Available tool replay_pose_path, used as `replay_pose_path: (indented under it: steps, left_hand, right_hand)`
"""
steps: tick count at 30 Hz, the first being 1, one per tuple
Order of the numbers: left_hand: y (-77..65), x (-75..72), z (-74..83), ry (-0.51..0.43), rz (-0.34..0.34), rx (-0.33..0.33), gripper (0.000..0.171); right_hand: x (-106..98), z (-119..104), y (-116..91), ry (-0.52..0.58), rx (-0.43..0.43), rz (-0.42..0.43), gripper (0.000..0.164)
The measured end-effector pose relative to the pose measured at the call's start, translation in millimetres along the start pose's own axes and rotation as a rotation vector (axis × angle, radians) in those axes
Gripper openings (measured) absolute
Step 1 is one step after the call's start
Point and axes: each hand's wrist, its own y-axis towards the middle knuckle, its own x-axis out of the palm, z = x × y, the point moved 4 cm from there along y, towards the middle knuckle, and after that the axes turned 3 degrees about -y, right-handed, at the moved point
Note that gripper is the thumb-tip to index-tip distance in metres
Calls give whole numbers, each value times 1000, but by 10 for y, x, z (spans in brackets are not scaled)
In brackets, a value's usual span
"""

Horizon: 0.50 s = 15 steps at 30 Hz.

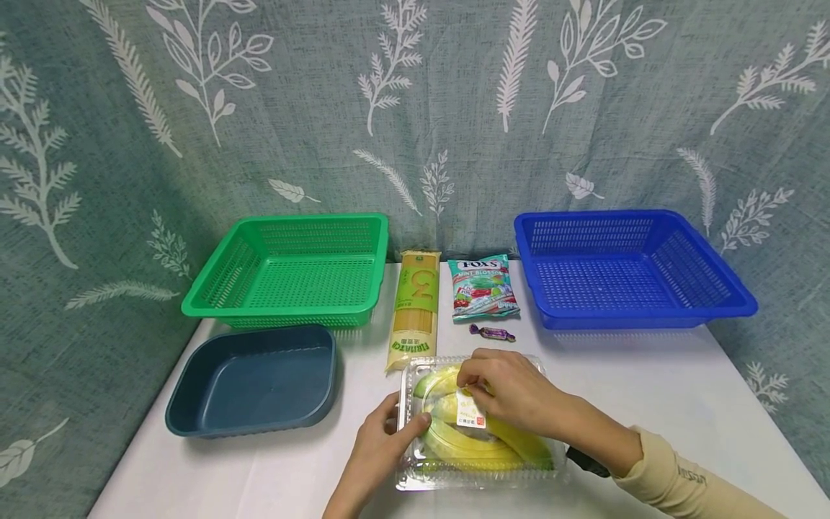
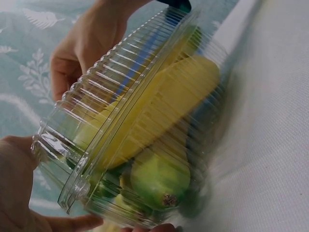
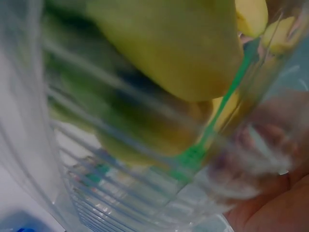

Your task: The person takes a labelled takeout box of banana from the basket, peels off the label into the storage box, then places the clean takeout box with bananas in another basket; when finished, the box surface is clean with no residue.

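Note:
A clear plastic clamshell box (image 1: 476,461) of yellow-green bananas (image 1: 450,438) sits at the front of the table, its lid down. My left hand (image 1: 385,440) grips the box's left side, thumb over the top edge. Above the lid, my right hand (image 1: 512,389) pinches the upper edge of a white label (image 1: 471,409) with small print and a red mark. Whether the label is stuck to the lid cannot be told. In the left wrist view, the ribbed box (image 2: 145,111) shows the bananas through its side. The right wrist view is blurred by the nearby plastic.
Behind the box lie a pack of pasta (image 1: 415,310), a candy bag (image 1: 483,288) and a purple wrapped candy (image 1: 493,333). A green basket (image 1: 285,317) and a dark blue-grey tub (image 1: 253,425) stand left. A blue basket (image 1: 635,317) stands back right, before a patterned curtain (image 1: 447,94).

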Motion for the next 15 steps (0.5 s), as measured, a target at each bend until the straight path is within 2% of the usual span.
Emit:
replay_pose_path:
  steps: [7, 15]
  left_hand:
    - [-10, -11, -10, -7, 2, -3, 67]
    - [2, -1, -11, -16, -3, 6, 69]
  right_hand:
    - [-29, -20, -1, -21, -13, -16, 18]
    - [-187, -68, 15, 10, -30, 9, 20]
